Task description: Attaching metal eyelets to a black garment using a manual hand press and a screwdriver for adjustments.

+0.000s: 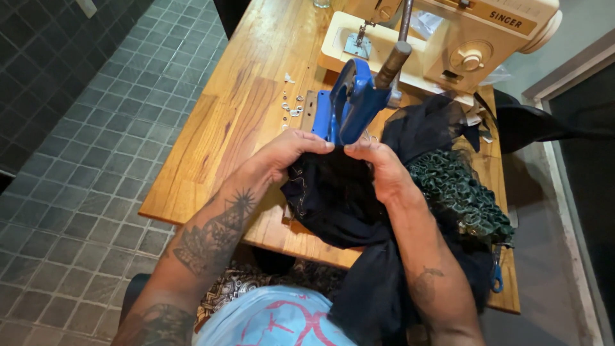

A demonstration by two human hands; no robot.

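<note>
We see both hands pinch the dark navy fabric [339, 198] at the blue metal hand press [351, 102] on the wooden worktop [243, 109]: left hand [288, 154] and right hand [379, 168] fingers closed on its edge, holding it taut under the press head.

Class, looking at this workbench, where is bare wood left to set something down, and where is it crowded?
Bare wood lies left of the blue press, out to the table's left edge. It is crowded at the small metal eyelets, the sewing machine, and the dark fabric under both hands.
</note>
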